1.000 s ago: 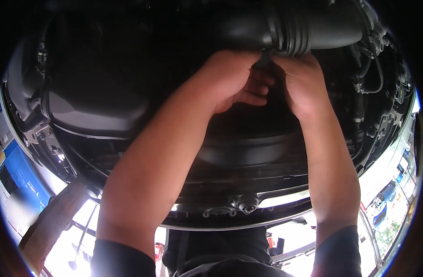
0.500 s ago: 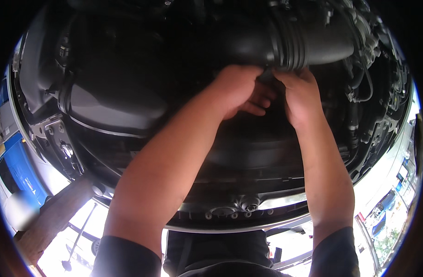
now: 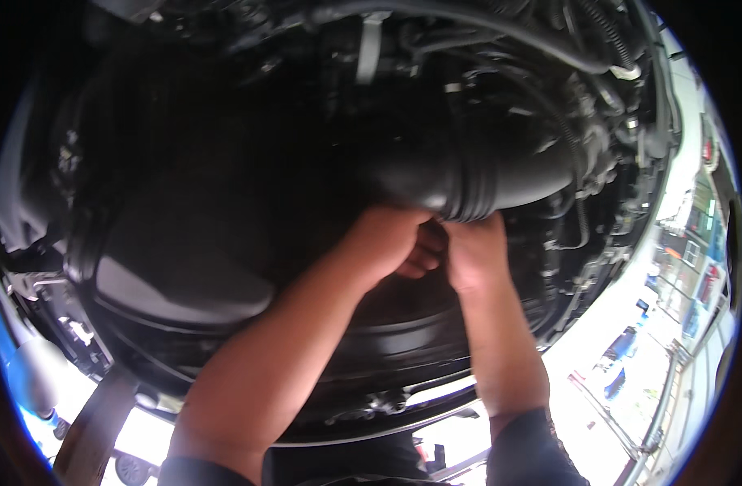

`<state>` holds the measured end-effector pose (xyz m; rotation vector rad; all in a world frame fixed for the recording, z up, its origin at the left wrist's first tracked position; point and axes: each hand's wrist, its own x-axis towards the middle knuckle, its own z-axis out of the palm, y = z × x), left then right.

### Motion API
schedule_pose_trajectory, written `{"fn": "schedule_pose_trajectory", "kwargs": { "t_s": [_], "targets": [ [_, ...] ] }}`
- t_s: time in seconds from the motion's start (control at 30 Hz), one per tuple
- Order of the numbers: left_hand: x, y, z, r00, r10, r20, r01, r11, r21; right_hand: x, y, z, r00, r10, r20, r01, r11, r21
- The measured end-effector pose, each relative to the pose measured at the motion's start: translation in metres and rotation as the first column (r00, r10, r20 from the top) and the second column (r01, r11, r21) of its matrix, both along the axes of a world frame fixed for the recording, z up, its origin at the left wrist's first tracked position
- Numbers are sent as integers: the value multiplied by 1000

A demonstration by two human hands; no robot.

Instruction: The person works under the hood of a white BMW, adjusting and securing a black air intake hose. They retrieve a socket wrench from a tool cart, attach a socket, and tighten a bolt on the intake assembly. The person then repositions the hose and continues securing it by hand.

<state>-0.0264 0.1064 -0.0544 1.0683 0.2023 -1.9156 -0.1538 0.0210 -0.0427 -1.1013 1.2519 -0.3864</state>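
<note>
In a dark engine bay, both my hands meet under a thick black air hose [image 3: 533, 180] at its ribbed bellows section [image 3: 474, 188]. My left hand [image 3: 393, 241] comes in from the left, its thumb side pressed up against the hose's underside and its other fingers curled below. Close beside it, my right hand [image 3: 478, 253] reaches up under the bellows, with its fingertips hidden by the hose. Both look closed in a pinch. What lies between the fingertips is too dark and covered to make out.
A large smooth black housing [image 3: 176, 292] sits to the left. Cables and thin hoses [image 3: 585, 121] crowd the right side. A metal latch [image 3: 385, 402] is on the front crossmember near me. A brown beam [image 3: 95, 429] rises at lower left, by a person in blue [image 3: 23, 381].
The view has shifted, so the hose and my hands appear lower and further left, and more of the engine shows at the top. Both hands remain under the bellows.
</note>
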Motion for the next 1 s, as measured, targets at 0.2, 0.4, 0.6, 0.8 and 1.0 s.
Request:
{"fn": "schedule_pose_trajectory", "kwargs": {
  "t_s": [0.2,0.4,0.6,0.8,1.0],
  "targets": [
    [-4,3,-10,995,56,89,-49,996,-77,-6,-3,0,995,93,30,-94,995,32],
    [-23,6,-31,765,18,644,151,967,-207,6,12,0,997,-79,-7,79,994,74],
    [-25,3,-31,649,-58,759,257,955,-148,-3,13,-19,956,110,-271,-191,937,-294],
    [-36,2,-38,605,-74,793,273,954,-119,-14,11,-21,988,66,-139,-94,974,-206],
    [-48,3,-37,421,170,891,72,973,-220,-14,13,-25,993,47,-105,-60,990,-129]
  ]
}}
